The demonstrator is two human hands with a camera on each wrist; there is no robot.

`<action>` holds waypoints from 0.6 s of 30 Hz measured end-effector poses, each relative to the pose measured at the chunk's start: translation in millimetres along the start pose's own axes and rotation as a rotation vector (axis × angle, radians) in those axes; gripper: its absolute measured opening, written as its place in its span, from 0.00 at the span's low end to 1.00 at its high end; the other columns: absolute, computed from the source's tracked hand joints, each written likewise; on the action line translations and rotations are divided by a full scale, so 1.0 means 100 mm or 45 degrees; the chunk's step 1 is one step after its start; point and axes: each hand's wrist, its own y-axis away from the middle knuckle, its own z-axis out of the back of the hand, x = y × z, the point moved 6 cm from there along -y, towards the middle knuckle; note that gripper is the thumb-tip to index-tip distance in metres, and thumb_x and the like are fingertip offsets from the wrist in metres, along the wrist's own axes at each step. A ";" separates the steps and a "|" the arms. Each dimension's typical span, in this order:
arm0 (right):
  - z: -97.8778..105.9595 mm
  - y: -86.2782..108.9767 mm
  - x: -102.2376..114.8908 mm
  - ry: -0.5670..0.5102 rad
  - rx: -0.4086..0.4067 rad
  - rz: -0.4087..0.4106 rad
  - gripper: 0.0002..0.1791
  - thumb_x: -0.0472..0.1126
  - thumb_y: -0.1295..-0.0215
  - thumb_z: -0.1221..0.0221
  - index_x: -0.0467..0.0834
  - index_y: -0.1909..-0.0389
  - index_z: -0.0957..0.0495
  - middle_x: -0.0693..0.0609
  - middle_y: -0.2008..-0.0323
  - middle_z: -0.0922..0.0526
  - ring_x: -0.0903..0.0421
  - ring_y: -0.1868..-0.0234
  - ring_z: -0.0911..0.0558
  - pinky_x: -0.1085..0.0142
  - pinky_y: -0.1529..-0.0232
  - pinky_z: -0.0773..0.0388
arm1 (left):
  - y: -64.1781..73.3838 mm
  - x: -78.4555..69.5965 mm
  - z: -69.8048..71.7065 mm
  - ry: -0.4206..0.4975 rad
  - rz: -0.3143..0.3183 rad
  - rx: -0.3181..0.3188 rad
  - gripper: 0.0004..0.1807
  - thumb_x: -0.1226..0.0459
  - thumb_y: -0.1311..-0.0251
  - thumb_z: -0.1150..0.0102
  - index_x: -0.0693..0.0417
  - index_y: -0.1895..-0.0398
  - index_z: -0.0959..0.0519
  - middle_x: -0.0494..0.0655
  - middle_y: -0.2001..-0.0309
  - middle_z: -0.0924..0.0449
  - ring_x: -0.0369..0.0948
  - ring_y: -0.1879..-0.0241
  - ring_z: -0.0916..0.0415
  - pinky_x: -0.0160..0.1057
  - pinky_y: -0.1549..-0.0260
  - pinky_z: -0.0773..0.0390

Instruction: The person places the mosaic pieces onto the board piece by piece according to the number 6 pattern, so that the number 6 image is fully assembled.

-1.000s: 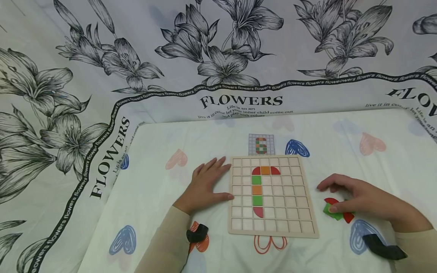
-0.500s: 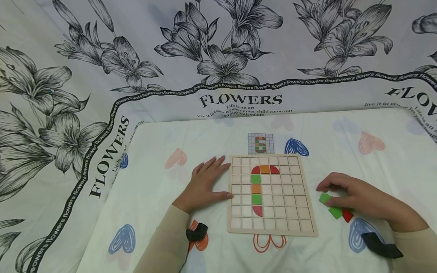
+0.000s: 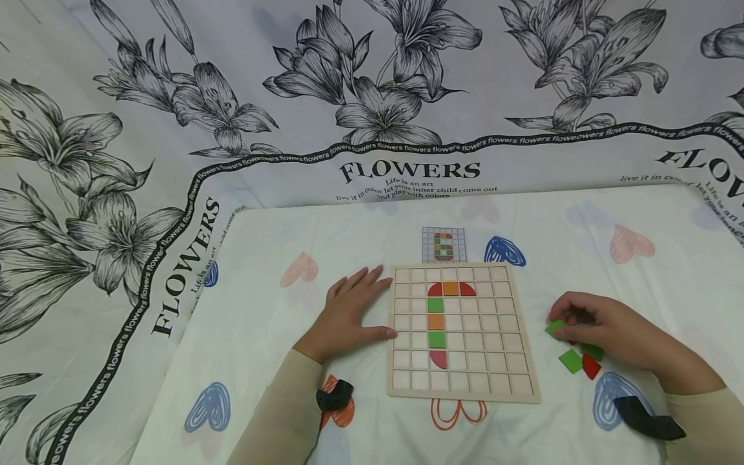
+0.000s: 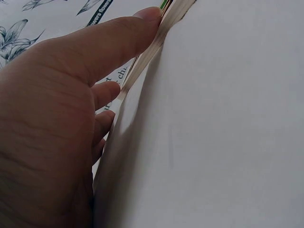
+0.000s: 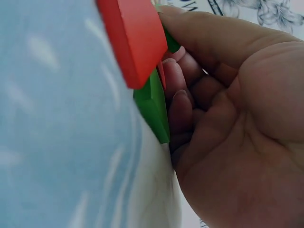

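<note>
A pale wooden grid board [image 3: 465,396] lies on the cloth, with red quarter-round, orange square and green square tiles set in some of its cells. My left hand [image 3: 349,320] has its fingers extended, thumb and fingertips touching the board's left edge; the left wrist view shows the thumb on that edge [image 4: 147,54]. To the right of the board, my right hand [image 3: 619,332] pinches a green square tile [image 3: 555,327] between thumb and index finger. Under and beside that hand lie a loose green square tile [image 3: 571,361], another green tile [image 3: 592,352] and a red tile [image 3: 591,367], partly hidden.
Behind the board lies a small grid card [image 3: 444,245] picturing a 6-like shape in coloured cells. The white cloth [image 3: 250,310] is printed with hearts. Farther back hangs or lies a flower-printed sheet [image 3: 314,116]. Black straps [image 3: 334,396] are on both wrists.
My right hand has picked a green square tile from the small pile and drawn its fingers back a little, uncovering more of the loose tiles. The left hand stays at the board's edge.
</note>
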 end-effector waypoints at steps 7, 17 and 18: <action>0.03 0.01 0.01 -0.068 -0.048 -0.039 0.09 0.31 0.27 0.31 0.48 0.54 0.17 0.54 0.71 0.17 0.52 0.70 0.19 0.65 0.70 0.22 | 0.00 0.01 -0.01 0.002 -0.014 -0.001 0.52 0.30 0.37 0.34 0.36 0.13 0.37 0.35 0.12 0.51 0.41 0.14 0.62 0.61 0.22 0.60; 0.09 0.02 -0.01 -0.134 -0.111 -0.133 0.08 0.32 0.24 0.33 0.41 0.48 0.17 0.48 0.66 0.13 0.49 0.70 0.14 0.66 0.66 0.18 | 0.00 0.03 -0.02 -0.012 0.012 0.010 0.53 0.28 0.38 0.34 0.34 0.13 0.37 0.33 0.12 0.52 0.39 0.14 0.63 0.59 0.21 0.61; 0.09 0.02 -0.01 -0.134 -0.118 -0.141 0.08 0.33 0.24 0.33 0.41 0.48 0.17 0.48 0.66 0.13 0.49 0.70 0.14 0.67 0.65 0.18 | 0.00 0.03 -0.02 -0.012 0.012 0.008 0.53 0.29 0.38 0.34 0.34 0.13 0.37 0.33 0.12 0.52 0.39 0.14 0.63 0.59 0.21 0.61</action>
